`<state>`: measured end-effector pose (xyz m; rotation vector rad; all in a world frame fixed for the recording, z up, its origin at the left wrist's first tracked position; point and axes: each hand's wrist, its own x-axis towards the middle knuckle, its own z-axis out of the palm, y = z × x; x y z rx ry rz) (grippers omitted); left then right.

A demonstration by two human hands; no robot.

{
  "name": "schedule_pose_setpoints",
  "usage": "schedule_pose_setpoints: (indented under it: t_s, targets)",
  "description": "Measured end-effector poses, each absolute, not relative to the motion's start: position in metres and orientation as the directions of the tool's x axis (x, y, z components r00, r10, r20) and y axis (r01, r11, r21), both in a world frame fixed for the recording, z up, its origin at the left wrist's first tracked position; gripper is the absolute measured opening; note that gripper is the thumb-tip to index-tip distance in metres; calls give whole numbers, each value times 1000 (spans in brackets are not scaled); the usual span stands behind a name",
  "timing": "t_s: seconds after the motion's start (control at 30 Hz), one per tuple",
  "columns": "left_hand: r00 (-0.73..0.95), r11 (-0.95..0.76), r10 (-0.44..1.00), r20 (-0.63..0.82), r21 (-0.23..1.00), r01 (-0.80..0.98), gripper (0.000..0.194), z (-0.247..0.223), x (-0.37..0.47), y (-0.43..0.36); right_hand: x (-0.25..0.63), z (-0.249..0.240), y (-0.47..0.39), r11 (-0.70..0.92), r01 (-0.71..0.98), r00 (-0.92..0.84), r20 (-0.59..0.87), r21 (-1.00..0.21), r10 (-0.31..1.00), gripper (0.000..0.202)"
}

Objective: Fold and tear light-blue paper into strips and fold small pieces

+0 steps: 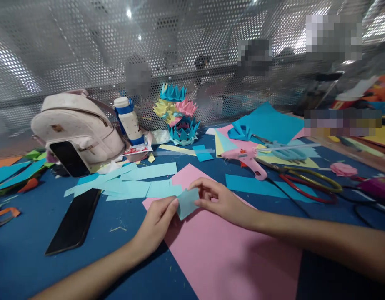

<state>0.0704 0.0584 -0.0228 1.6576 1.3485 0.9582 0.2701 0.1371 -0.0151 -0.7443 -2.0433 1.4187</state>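
Observation:
A small light-blue paper piece (188,203) is held up between my two hands, over a large pink sheet (230,246) on the blue table. My left hand (159,218) pinches its left edge between thumb and fingers. At its right edge, my right hand (214,200) has thumb and fingertips closed on the paper, the fingers curled. Behind my hands lie several light-blue paper strips (130,188). A pink glue gun (247,160) rests beyond my right hand.
A black phone (74,223) lies left; a pale backpack (76,125) and bottle (129,121) stand behind. Folded paper flowers (176,112) stand back centre. Scissors (308,181) and a blue strip (270,187) lie right. A perforated metal screen (192,41) rises behind the table.

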Motion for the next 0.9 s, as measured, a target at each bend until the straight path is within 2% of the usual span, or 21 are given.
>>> schedule_pose_setpoints:
  t_s: [0.07,0.17,0.23,0.33,0.4,0.47,0.53,0.67,0.9]
  targets:
    - [238,-232,962,136,866,442,42,-22,72,55,270,-17,138,262,119,-711,102,-958,696,38]
    - [339,-344,922,185,794,502,39,-17,72,55,270,-19,140,324,113,-743,136,-939,656,26]
    - [368,-389,906,209,755,529,39,-12,68,59,269,-19,141,341,124,-748,138,-932,650,27]
    - [287,-388,920,267,726,568,38,-3,54,74,268,-18,139,246,149,-737,58,-958,673,25]
    - [189,-353,932,308,667,656,26,-2,42,87,268,-17,138,191,162,-739,9,-968,674,23]
    - [185,-312,945,269,577,755,20,-6,30,98,267,-16,137,189,166,-744,3,-968,668,22]
    - [215,-302,952,219,542,784,21,-14,23,107,266,-15,136,214,166,-741,22,-963,672,23]
    - [228,-280,960,164,600,749,16,-25,22,112,266,-15,136,223,159,-743,33,-962,668,22]
    - [206,-218,972,110,741,635,9,-13,35,105,267,-15,136,287,175,-690,90,-942,718,18]
